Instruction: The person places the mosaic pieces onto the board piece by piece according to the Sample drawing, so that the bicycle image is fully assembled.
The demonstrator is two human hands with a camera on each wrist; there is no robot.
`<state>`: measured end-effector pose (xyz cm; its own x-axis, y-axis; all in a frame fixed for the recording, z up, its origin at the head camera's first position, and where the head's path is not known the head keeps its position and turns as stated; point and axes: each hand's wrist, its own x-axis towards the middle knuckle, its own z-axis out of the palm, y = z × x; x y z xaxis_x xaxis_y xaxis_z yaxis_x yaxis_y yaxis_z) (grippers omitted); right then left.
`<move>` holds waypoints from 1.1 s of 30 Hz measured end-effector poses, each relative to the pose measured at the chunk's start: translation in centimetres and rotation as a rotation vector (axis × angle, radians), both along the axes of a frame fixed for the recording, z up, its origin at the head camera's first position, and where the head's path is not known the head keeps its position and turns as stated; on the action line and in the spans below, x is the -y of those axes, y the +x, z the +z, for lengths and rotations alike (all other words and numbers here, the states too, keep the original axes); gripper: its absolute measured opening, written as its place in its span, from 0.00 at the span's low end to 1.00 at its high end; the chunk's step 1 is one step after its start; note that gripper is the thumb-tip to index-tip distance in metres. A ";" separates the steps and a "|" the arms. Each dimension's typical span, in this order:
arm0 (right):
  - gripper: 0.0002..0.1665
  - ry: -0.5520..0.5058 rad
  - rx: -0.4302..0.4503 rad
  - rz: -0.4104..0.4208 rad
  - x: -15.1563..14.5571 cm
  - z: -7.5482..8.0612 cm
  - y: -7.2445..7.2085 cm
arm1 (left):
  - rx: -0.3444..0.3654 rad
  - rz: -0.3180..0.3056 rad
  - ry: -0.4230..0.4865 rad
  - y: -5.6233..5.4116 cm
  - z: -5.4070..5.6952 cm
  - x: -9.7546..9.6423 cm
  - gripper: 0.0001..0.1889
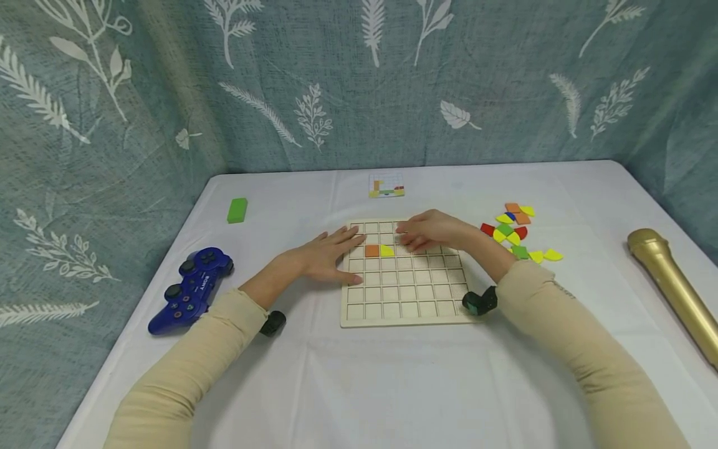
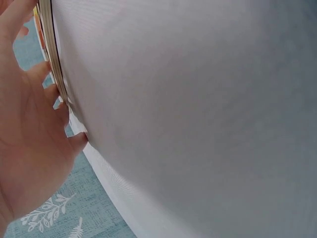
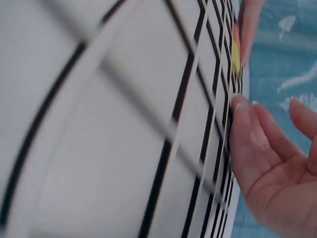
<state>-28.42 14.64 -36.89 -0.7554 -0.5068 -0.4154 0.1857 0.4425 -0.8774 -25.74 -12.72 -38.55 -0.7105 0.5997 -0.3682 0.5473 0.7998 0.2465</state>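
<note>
Head view: gamepad (image 1: 195, 290) left, microphone (image 1: 675, 290) right, grid board (image 1: 408, 294) under splayed left hand (image 1: 324, 257), loosely bent right hand (image 1: 434, 231), both empty.

So the only word I can actually read here is SONY, in pale capital letters across the middle of my blue game controller (image 1: 193, 292), and from where I am it runs at a steep slant. The round face buttons (image 1: 181, 306) on that same controller have little marks too, but they're too small for me to make out. There's also some tiny dark marking by my right sleeve's (image 1: 583, 343) cuff, honestly illegible.
</note>
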 end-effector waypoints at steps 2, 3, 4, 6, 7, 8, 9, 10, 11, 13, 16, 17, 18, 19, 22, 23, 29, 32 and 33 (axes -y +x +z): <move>0.29 -0.035 0.010 0.002 -1.1 -0.2 -0.2 | -0.002 -0.003 -0.002 0.0 0.0 0.1 0.50; 0.29 -0.054 0.015 -0.002 -1.6 -0.4 -0.2 | -0.003 -0.004 -0.002 0.0 0.1 0.1 0.50; 0.29 -0.072 0.026 -0.012 -2.1 -0.5 -0.3 | -0.005 -0.005 -0.003 0.0 0.1 0.1 0.50; 0.30 -0.102 0.039 -0.029 -3.2 -0.6 -0.3 | -0.006 -0.009 -0.002 0.1 0.1 0.0 0.50; 0.30 -0.114 0.045 -0.041 -3.7 -0.6 -0.3 | -0.005 -0.010 -0.002 0.1 0.2 0.0 0.50; 0.31 -0.122 0.051 -0.057 -4.3 -0.5 -0.3 | -0.003 -0.012 0.000 0.1 0.2 0.0 0.50; 0.31 -0.128 0.056 -0.072 -4.8 -0.4 -0.2 | -0.002 -0.012 0.001 0.1 0.2 0.0 0.50; 0.32 -0.137 0.063 -0.089 -5.3 -0.3 -0.1 | -0.001 -0.012 0.000 0.1 0.2 0.0 0.50; 0.32 -0.144 0.065 -0.102 -5.8 -0.2 0.0 | 0.000 -0.012 -0.001 0.1 0.3 0.0 0.50; 0.32 -0.161 0.077 -0.139 -6.8 0.1 0.0 | 0.001 -0.012 -0.002 0.1 0.3 0.0 0.50; 0.34 -0.185 0.084 -0.176 -8.4 0.3 0.0 | -0.002 -0.012 -0.002 0.1 0.2 0.1 0.50; 0.35 -0.193 0.088 -0.195 -9.0 0.3 0.0 | 0.000 -0.012 0.000 0.1 0.2 0.1 0.50; 0.36 -0.201 0.088 -0.219 -9.5 0.3 0.0 | 0.002 -0.013 0.004 0.2 0.3 0.1 0.50; 0.37 -0.209 0.087 -0.243 -10.1 0.3 -0.1 | 0.004 -0.013 0.008 0.2 0.3 0.1 0.49; 0.39 -0.236 0.083 -0.317 -11.7 0.3 -0.1 | 0.008 -0.013 0.015 0.2 0.3 0.1 0.49; 0.39 -0.242 0.079 -0.341 -12.2 0.3 -0.1 | 0.009 -0.013 0.015 0.2 0.3 0.1 0.49; 0.41 -0.286 0.097 -0.426 -15.3 0.3 0.0 | 0.004 -0.010 0.009 0.1 0.1 0.3 0.50; 0.42 -0.335 0.140 -0.481 -16.6 0.4 0.1 | 0.000 -0.011 0.010 0.1 0.0 0.3 0.50; 0.43 -0.354 0.157 -0.503 -17.0 0.5 0.1 | -0.001 -0.011 0.010 0.0 -0.1 0.3 0.50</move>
<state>-28.30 31.61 -36.40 -0.8806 -0.2326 -0.4128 0.4336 -0.0447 -0.9000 -25.70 -13.05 -38.60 -0.7043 0.6113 -0.3610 0.5565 0.7911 0.2539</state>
